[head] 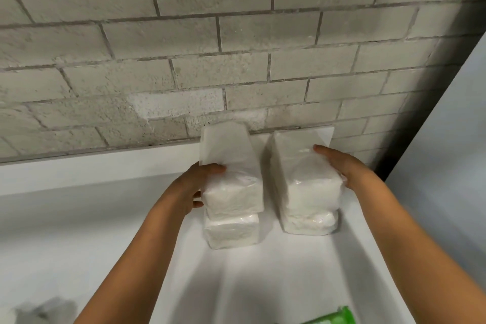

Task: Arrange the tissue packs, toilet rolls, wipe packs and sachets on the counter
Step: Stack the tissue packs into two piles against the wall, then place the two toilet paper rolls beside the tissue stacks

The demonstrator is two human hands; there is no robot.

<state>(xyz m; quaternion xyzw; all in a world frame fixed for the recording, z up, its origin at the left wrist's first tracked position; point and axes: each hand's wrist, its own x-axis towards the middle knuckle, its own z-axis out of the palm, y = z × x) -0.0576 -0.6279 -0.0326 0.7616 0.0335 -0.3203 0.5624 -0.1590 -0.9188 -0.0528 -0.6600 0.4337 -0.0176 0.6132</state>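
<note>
The left hand (pixel 194 187) grips the upper tissue pack of the left stack (pixel 231 173): its thumb is curled over the top face and the other fingers wrap against the pack's left side, their tips just showing at the front lower edge. That pack sits on a second tissue pack (pixel 231 231), skewed a little so the lower one juts out toward the front. The right hand (pixel 344 166) lies flat against the right side of the right stack (pixel 305 184), fingers straight and held together, pressing the clear wrap inward; how the thumb lies cannot be told. The right stack is also two white packs in clear plastic film, one on top of the other, with loose tissue sheets visible through the wrap. The two stacks stand just beside each other, a narrow gap between them, near the back right corner of the white counter (pixel 79 231), close to the grey brick wall (pixel 210 34). At the counter's front edge, toward the right, a green wipe pack (pixel 334 317) shows only in part. A blurred grey-white shape sits at the front left corner, too unclear to name.
</note>
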